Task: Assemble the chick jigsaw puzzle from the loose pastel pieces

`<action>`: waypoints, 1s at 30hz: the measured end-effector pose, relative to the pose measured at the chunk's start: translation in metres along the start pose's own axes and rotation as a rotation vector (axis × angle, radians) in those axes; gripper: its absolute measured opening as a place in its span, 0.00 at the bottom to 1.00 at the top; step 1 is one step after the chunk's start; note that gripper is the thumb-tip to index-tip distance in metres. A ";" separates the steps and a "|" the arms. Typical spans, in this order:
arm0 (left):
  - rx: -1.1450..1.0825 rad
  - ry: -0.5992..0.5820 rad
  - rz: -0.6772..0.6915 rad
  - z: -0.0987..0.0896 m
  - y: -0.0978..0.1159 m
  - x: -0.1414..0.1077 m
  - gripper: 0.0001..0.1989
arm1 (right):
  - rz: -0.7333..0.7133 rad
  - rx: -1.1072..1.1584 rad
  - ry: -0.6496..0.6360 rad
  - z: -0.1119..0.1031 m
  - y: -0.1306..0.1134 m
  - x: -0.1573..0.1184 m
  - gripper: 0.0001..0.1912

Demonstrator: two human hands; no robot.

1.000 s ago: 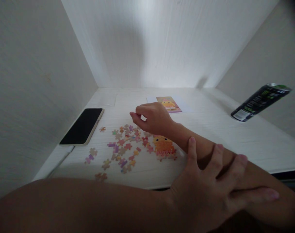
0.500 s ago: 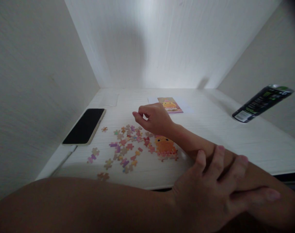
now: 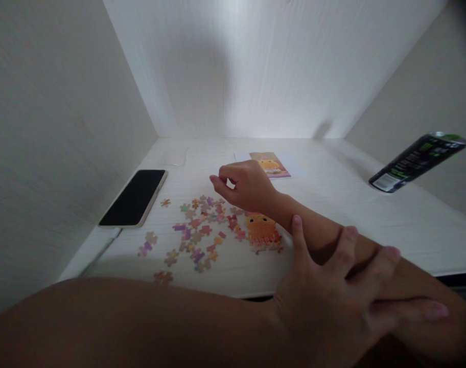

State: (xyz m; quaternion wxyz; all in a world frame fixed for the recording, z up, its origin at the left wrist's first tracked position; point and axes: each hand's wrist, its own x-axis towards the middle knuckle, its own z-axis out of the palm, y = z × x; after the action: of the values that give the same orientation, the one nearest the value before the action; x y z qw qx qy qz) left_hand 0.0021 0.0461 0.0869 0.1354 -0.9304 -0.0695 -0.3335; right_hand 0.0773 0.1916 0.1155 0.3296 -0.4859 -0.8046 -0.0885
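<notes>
My left hand [image 3: 332, 291] lies across my right forearm, its fingers spread over the skin and holding no object. My right hand [image 3: 246, 185] is raised over the white table with its fingers curled in and nothing visible between them. Below my right wrist sits a joined part of a puzzle [image 3: 262, 234] with an orange figure, its upper right partly hidden by the arm. Loose puzzle pieces [image 3: 205, 231] are scattered to its left. Behind my right hand lies a picture card [image 3: 273, 165] with a similar orange figure, partly covered by the hand.
A black-screened phone [image 3: 134, 198] lies at the left with a cable near its lower end. A dark can [image 3: 417, 161] stands at the right. A thin clear sheet [image 3: 175, 157] lies at the back left. Walls [image 3: 194, 71] enclose the table.
The index finger of my left hand has stretched out farther along my right forearm, towards the wrist. My right hand is almost unmoved, still curled.
</notes>
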 end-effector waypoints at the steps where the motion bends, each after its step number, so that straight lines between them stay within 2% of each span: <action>1: -0.005 -0.001 -0.006 -0.001 0.000 0.000 0.23 | -0.010 -0.019 -0.013 -0.001 0.000 0.000 0.22; 8: 0.015 -0.025 -0.005 -0.005 -0.002 0.004 0.22 | -0.110 -0.154 -0.059 -0.011 -0.007 -0.001 0.23; 17: -0.002 -0.050 -0.041 -0.007 -0.001 0.004 0.21 | -0.119 -0.208 -0.027 -0.017 -0.010 0.000 0.24; 24: 0.082 -0.057 0.029 -0.009 -0.006 0.006 0.23 | -0.123 -0.132 0.010 -0.009 -0.005 -0.001 0.22; 27: 0.113 -0.044 0.032 -0.006 -0.006 0.005 0.23 | -0.088 -0.041 0.044 -0.005 -0.003 -0.001 0.22; 30: 0.130 -0.080 0.061 -0.005 -0.006 0.004 0.26 | -0.036 0.064 0.084 0.001 -0.001 -0.001 0.22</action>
State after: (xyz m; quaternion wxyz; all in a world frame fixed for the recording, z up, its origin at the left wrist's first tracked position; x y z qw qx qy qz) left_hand 0.0007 0.0500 0.0944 0.2027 -0.9339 -0.0682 -0.2865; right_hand 0.0769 0.1908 0.1144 0.3767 -0.4564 -0.8012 -0.0891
